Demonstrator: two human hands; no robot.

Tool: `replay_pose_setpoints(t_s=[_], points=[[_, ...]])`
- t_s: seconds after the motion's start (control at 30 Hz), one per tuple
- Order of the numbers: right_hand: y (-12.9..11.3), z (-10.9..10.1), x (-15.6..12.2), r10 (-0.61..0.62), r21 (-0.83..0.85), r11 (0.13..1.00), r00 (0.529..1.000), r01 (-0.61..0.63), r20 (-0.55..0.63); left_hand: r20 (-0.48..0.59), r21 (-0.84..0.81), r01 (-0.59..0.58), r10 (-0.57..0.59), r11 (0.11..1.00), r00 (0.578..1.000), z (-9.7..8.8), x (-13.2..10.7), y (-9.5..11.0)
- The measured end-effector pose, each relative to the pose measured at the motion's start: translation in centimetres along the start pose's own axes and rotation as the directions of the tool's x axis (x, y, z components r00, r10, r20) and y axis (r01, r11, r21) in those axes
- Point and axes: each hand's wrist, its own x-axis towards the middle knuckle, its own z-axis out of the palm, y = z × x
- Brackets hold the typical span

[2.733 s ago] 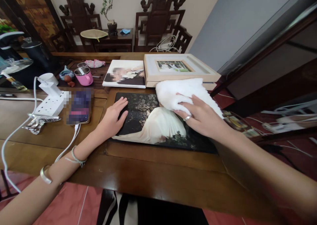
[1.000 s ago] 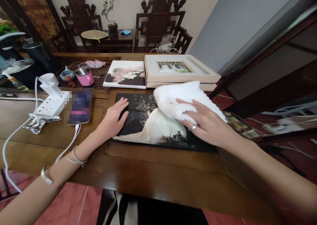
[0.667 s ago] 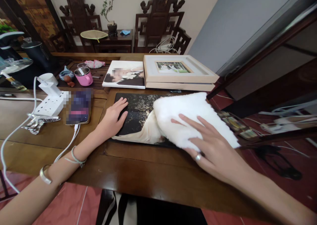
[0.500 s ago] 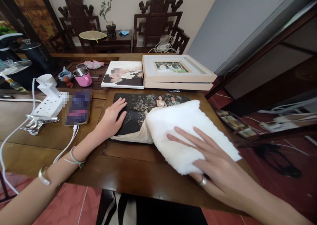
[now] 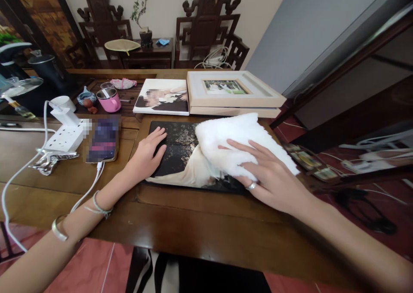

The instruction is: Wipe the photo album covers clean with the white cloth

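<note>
A dark photo panel with a pale gown in its picture lies flat on the wooden table. My left hand rests on the panel's left edge with its fingers stretched out. Over the panel's right part lies a fluffy white cloth, which hides much of the picture. My right hand grips this cloth, fingers spread on top and the thumb tucked under its near edge.
Behind the panel are a white photo print and stacked wooden picture frames. To the left lie a phone on a charging cable and a white power strip. A pink mug and a black kettle stand farther back.
My right hand has moved the white cloth away from me and slightly left, uncovering the panel's near edge and covering the pictured people. My left hand stays in place on the panel.
</note>
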Motion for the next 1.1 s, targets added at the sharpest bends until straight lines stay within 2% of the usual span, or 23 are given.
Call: replay_pose_setpoints(t_s=[0.17, 0.33, 0.5, 0.63, 0.97, 1.1], points=[[-1.1, -0.1, -0.5, 0.012, -0.013, 1.0, 1.0, -0.012, 0.012, 0.01, 0.006, -0.001, 0.001, 1.0, 1.0, -0.1, 0.2, 0.0], [-2.7, -0.5, -1.6, 0.002, 0.055, 0.998, 1.0, -0.003, 0.017, 0.005, 0.0, -0.003, 0.003, 1.0, 1.0, 0.2, 0.4, -0.3], [-3.7, -0.9, -2.1, -0.117, 0.139, 0.984, 0.992, 0.112, 0.034, -0.004, -0.003, -0.009, 0.009, 1.0, 1.0, 0.3, 0.7, -0.6], [-3.0, -0.9, -1.8, -0.144, 0.119, 0.983, 0.988, 0.137, 0.053, 0.0, -0.003, -0.002, 0.002, 1.0, 1.0, 0.0, 0.6, -0.5], [1.4, 0.2, 0.4, 0.015, 0.013, 1.0, 0.999, -0.015, 0.034, -0.001, 0.004, -0.005, 0.005, 1.0, 1.0, -0.1, -0.1, -0.1], [1.5, 0.6, 0.5, 0.056, -0.017, 0.998, 0.998, -0.056, 0.013, 0.005, 0.002, 0.002, -0.002, 1.0, 1.0, 0.0, -0.1, 0.1]])
